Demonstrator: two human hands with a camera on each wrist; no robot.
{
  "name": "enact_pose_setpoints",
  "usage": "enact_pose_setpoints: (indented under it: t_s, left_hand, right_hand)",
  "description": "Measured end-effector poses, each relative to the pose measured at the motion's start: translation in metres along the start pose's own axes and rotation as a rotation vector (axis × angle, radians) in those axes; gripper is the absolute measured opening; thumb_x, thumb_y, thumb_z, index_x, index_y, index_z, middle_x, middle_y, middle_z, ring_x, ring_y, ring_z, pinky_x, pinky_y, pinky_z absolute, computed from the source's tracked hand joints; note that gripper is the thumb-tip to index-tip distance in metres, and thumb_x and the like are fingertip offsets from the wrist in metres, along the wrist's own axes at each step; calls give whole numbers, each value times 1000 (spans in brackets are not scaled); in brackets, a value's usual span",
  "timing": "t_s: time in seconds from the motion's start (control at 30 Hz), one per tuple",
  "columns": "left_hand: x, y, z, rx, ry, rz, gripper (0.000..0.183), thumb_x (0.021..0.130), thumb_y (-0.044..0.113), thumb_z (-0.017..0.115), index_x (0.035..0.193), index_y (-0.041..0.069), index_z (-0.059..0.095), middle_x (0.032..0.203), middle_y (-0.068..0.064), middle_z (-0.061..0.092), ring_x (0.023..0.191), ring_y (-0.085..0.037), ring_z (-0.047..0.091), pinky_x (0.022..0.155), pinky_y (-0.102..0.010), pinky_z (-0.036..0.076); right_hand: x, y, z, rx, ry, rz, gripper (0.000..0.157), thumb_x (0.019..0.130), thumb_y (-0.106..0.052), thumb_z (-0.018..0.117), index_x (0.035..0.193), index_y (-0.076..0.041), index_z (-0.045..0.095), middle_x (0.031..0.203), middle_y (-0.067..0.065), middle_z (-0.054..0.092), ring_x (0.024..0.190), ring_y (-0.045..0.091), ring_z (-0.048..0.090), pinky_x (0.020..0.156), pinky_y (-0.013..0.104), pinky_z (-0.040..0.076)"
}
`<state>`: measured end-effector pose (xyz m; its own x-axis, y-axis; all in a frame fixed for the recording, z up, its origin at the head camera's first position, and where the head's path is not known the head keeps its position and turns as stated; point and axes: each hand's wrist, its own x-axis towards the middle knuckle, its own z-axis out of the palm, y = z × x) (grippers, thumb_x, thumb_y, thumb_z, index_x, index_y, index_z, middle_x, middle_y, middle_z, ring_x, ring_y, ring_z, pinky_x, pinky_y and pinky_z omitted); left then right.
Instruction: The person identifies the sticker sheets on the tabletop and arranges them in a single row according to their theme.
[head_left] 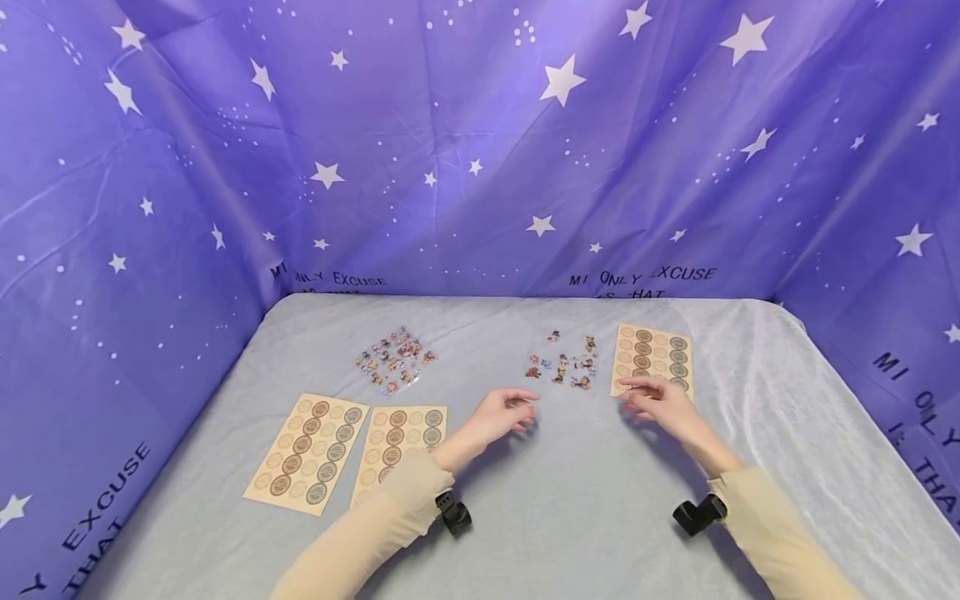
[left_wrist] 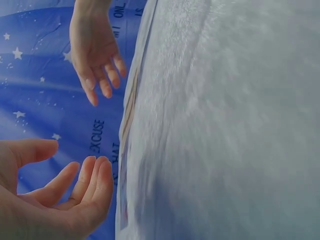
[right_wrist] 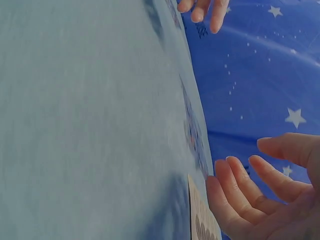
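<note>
My left hand hovers over the table's middle with relaxed, loosely bent fingers and nothing in them. In the left wrist view that hand shows thumb and fingers apart. My right hand is above the near edge of a tan sheet of round stickers, its fingers loose and holding nothing. A clear sheet of small cartoon stickers lies between and beyond the hands, with gaps among its figures. The right wrist view shows the right hand near the tan sheet's edge.
A fuller clear sticker sheet lies at the back left. Two more tan sheets of round stickers, one outer and one inner, lie at the left; my left sleeve covers part of the inner one. Purple star-printed cloth surrounds the grey table.
</note>
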<state>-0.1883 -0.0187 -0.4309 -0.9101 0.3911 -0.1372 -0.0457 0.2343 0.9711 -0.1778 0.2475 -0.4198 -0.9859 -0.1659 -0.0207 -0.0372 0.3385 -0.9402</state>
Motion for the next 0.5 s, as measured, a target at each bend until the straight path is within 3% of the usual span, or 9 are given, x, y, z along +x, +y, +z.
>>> enact_pose_setpoints:
  t_s: [0.17,0.33,0.5]
  left_hand:
    - [13,2,17,-22,-23,-30,28,85,7,55,110,-5,58,95,-22,61,81,-33,61,65,-33,54]
    - [24,2,36,-53,-25,-35,27,84,6,56,108,-4,59,91,-19,62,80,-33,61,65,-33,54]
    - [35,6,49,-51,-12,-28,26,84,7,54,108,-1,60,89,-16,63,80,-27,61,65,-30,54]
  right_hand:
    - [3,13,-17,1,50,-47,37,85,-1,50,114,20,42,89,19,63,69,10,62,63,29,55]
    - [10,40,-36,43,78,-63,40,82,-12,55,113,13,48,80,-6,63,68,7,62,61,22,54]
    - [21,70,-55,116,136,-41,30,77,-25,62,104,-11,59,77,-10,62,66,4,61,59,19,53]
